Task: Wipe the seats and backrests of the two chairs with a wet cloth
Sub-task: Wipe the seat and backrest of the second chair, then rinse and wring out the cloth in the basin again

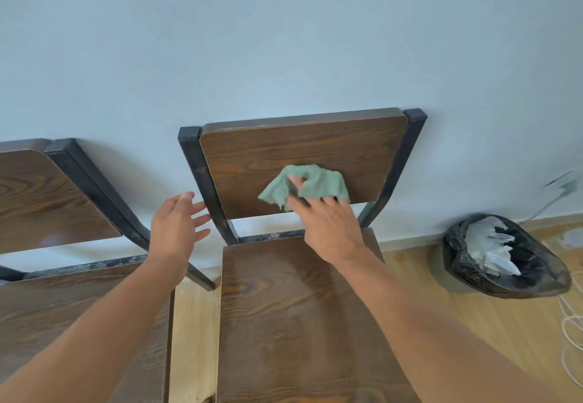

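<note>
Two dark wooden chairs with black metal frames stand against a pale wall. On the right chair's backrest (268, 153) a green cloth (318, 183) is pressed flat by my right hand (328, 226), near the lower right part of the board. This chair's seat (293, 323) lies below my right forearm. My left hand (176, 226) hovers with fingers spread, just left of the backrest's black left post (202, 182), touching nothing. The left chair shows part of its backrest (41, 201) and its seat (79, 308) at the frame's left edge.
A bin lined with a black bag (504, 257), holding clear plastic, stands on the wooden floor (473, 317) to the right of the chair. White cord (571, 333) lies coiled at the far right. A narrow gap of floor separates the two chairs.
</note>
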